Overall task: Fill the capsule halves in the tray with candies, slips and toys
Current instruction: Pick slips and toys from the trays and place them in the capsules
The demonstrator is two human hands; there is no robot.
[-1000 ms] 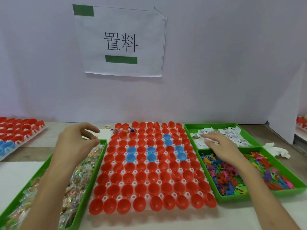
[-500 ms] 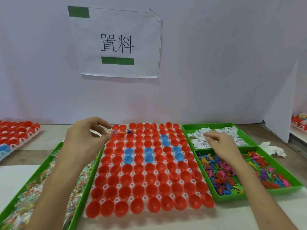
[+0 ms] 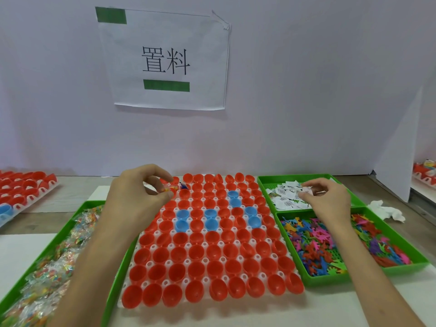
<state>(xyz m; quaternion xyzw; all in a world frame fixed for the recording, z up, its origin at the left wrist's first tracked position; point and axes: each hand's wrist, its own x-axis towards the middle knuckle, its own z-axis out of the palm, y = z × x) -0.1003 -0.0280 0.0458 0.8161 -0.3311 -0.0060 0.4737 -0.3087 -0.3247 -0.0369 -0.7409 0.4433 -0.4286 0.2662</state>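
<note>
A white tray (image 3: pixel 165 283) of red and blue capsule halves (image 3: pixel 213 252) fills the middle of the table. My left hand (image 3: pixel 139 197) hovers over the tray's far left corner and pinches a wrapped candy (image 3: pixel 168 188) between thumb and fingers. A capsule half next to it holds a blue item (image 3: pixel 182 185). My right hand (image 3: pixel 326 200) is over the green bin of white paper slips (image 3: pixel 286 197) and pinches a slip (image 3: pixel 306 191). The green bin of wrapped candies (image 3: pixel 54 256) lies at the left. A green bin of colourful toys (image 3: pixel 313 246) sits at the right.
Another tray of red capsule halves (image 3: pixel 23 187) stands at the far left. A crumpled white tissue (image 3: pixel 387 212) lies right of the slip bin. A white partition (image 3: pixel 398 142) rises at the right, and a paper sign (image 3: pixel 165 60) hangs on the back wall.
My left hand rose from the candy bin with a candy and moved right over the tray's far left corner. My right hand lifted a slip from the slip bin.
</note>
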